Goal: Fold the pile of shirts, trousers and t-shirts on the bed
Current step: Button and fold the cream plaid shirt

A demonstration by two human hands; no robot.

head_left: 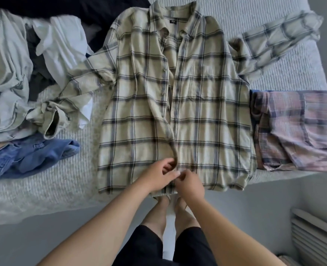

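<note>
A beige plaid button-up shirt lies face up and spread flat in the middle of the bed, collar away from me, sleeves out to both sides. My left hand and my right hand meet at the bottom of its button placket near the hem, fingers curled and pinching the two front edges there. A pile of unfolded clothes lies at the left: pale striped shirts, a white top, dark garments and blue jeans. A pink plaid shirt lies folded at the right.
The bed has a light grey textured cover; its near edge runs just below the shirt hem. My legs and feet stand on the grey floor below. A white radiator stands at the lower right.
</note>
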